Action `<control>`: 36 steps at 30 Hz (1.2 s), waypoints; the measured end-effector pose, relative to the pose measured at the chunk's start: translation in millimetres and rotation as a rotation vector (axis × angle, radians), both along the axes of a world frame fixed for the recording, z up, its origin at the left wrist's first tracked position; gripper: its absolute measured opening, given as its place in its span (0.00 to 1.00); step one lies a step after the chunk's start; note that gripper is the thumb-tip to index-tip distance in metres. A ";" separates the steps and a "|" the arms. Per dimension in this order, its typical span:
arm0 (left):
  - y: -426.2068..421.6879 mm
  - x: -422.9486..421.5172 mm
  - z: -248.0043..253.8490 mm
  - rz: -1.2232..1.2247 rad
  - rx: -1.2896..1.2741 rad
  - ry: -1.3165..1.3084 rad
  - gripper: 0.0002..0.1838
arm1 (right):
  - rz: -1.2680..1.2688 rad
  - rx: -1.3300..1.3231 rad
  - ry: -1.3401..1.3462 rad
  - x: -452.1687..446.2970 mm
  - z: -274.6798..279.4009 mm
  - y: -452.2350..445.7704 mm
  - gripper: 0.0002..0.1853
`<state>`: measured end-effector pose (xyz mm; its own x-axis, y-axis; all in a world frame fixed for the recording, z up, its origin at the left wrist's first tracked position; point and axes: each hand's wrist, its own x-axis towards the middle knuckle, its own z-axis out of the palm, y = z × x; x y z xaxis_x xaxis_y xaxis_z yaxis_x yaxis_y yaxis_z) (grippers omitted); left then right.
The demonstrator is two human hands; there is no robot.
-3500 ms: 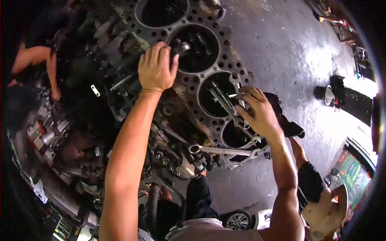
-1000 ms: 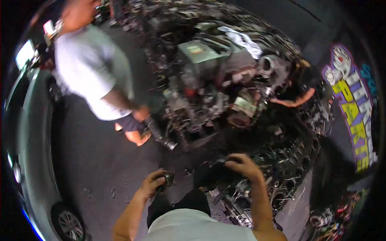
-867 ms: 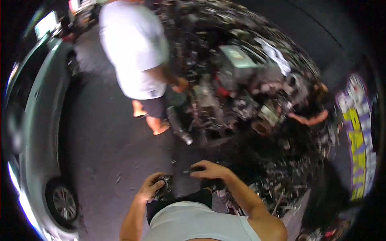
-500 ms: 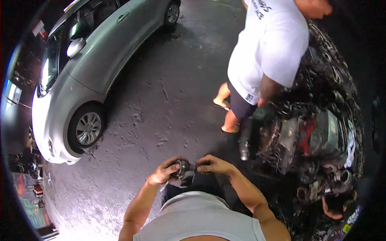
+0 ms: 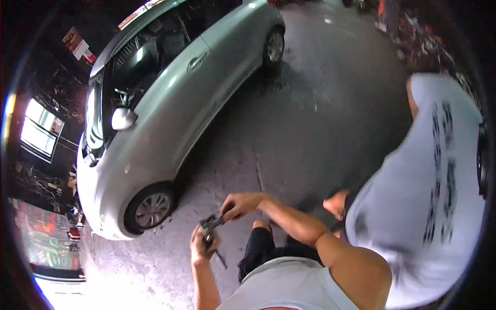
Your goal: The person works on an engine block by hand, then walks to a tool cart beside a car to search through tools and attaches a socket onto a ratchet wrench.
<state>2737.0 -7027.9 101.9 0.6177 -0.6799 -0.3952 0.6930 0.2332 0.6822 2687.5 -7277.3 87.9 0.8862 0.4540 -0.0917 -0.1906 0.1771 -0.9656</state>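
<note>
My left hand (image 5: 203, 247) is wrapped round a small dark metal part (image 5: 208, 226) in front of my body. What kind of part it is cannot be made out. My right hand (image 5: 241, 205) pinches the part's right end between thumb and fingers. Below the left hand a thin dark strip (image 5: 221, 260) sticks out at a slant; its link to the part is unclear. Both hands are in the air over the grey floor, and my fingers cover much of the part.
A silver car (image 5: 170, 124) stands on the left, its front wheel (image 5: 153, 210) close to my hands. Close by on the right is a person in a white shirt (image 5: 413, 191), back turned. Clutter (image 5: 421, 44) lines the far right. Grey concrete floor (image 5: 310, 108) stretches ahead.
My view has swung right to left across the scene, so the car sits further right. The other person has come much nearer on my right. Both hands still hold the metal part, now turned differently.
</note>
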 end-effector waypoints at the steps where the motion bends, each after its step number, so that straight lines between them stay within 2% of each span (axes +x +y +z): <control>1: -30.9 14.9 10.2 0.074 0.151 -0.099 0.17 | 0.008 -0.059 -0.051 30.3 -1.5 -18.8 0.15; 2: -42.8 37.3 -14.9 0.111 0.101 -0.096 0.18 | 0.013 -0.117 -0.105 55.6 -9.4 -38.4 0.15; 3: -53.2 65.5 -48.0 -0.012 -0.096 -0.130 0.24 | 0.071 -0.097 -0.078 75.7 -18.3 -63.5 0.15; 4: -100.5 79.6 -38.5 0.040 0.057 -0.127 0.27 | 0.119 -0.081 -0.054 96.7 -31.5 -94.4 0.14; 5: -128.9 108.3 -73.0 -0.022 0.046 -0.031 0.28 | 0.108 -0.048 0.022 109.1 -50.6 -127.8 0.14; 6: -168.9 135.0 -104.0 -0.018 0.140 0.000 0.28 | 0.096 -0.007 0.096 124.3 -74.8 -167.5 0.14; 7: -226.4 159.7 -94.9 -0.124 0.267 0.019 0.25 | 0.081 0.008 0.131 138.8 -98.1 -209.6 0.14; 8: -280.1 189.9 -101.0 -0.389 -0.006 -0.066 0.22 | 0.059 0.006 0.171 148.0 -113.2 -265.4 0.14; 9: -344.0 209.8 -92.8 -0.365 0.235 -0.018 0.22 | -0.039 0.027 0.254 152.1 -117.0 -319.6 0.15; 10: -402.8 241.5 -101.9 -0.478 0.299 -0.079 0.24 | -0.136 0.081 0.343 153.0 -116.0 -364.6 0.15; 12: -537.6 287.9 -101.9 -0.740 0.282 -0.116 0.21 | -0.320 0.235 0.406 152.1 -114.7 -457.0 0.16; 14: -651.0 307.8 -48.6 -0.798 0.117 -0.065 0.21 | -0.405 0.294 0.436 176.5 -115.7 -560.3 0.17; 15: -732.0 324.9 -66.5 -1.012 0.236 -0.080 0.27 | -0.416 0.293 0.446 190.5 -121.7 -611.9 0.18; 17: -892.1 334.0 -80.2 -1.337 0.351 -0.170 0.36 | -0.757 0.032 0.477 125.6 -101.6 -735.0 0.18; 18: -960.3 338.3 -79.4 -1.448 0.339 -0.240 0.37 | -0.840 0.044 0.494 126.4 -108.4 -781.1 0.18; 20: -1084.7 343.7 -78.9 -1.530 0.284 -0.341 0.36 | -1.019 0.037 0.522 122.3 -114.3 -890.9 0.19; 21: -1146.1 342.7 -80.6 -1.568 0.249 -0.396 0.36 | -0.936 0.106 0.534 126.7 -102.3 -946.8 0.27; 22: -1201.5 340.8 -91.0 -1.522 0.151 -0.370 0.31 | -0.954 0.062 0.551 127.5 -108.7 -1005.4 0.26; 24: -1302.2 344.6 -77.7 -1.431 -0.009 -0.356 0.23 | -0.997 -0.005 0.545 138.2 -111.0 -1114.3 0.25; 25: -1337.6 346.4 -58.6 -1.337 0.065 -0.342 0.20 | -0.932 0.034 0.527 149.8 -103.9 -1154.4 0.24; 27: -1401.6 368.0 -33.9 -1.257 0.099 -0.221 0.19 | -0.804 0.058 0.493 173.8 -48.4 -1252.3 0.22; 29: -1503.1 388.2 -0.7 -1.109 0.124 -0.194 0.18 | -0.853 -0.010 0.458 206.5 4.8 -1353.6 0.22; 30: -1542.5 403.5 -4.7 -1.139 0.061 -0.234 0.17 | -0.871 -0.036 0.450 222.8 14.9 -1384.9 0.23; 31: -1589.4 424.3 -17.0 -1.167 0.004 -0.276 0.17 | -0.776 -0.033 0.419 239.8 0.3 -1438.0 0.23; 33: -1688.2 461.9 -43.0 -1.190 -0.111 -0.322 0.15 | -0.798 -0.064 0.420 272.9 -16.2 -1538.6 0.22; 36: -1847.3 488.7 -72.2 -1.212 -0.058 -0.595 0.14 | -0.817 -0.152 0.436 305.6 -37.9 -1688.9 0.22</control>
<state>3225.7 -8875.2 29.7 -0.3120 -0.9213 -0.2320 0.0872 -0.2710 0.9586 2993.1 -8966.2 49.9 0.7986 -0.3383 -0.4978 -0.4132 0.2933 -0.8621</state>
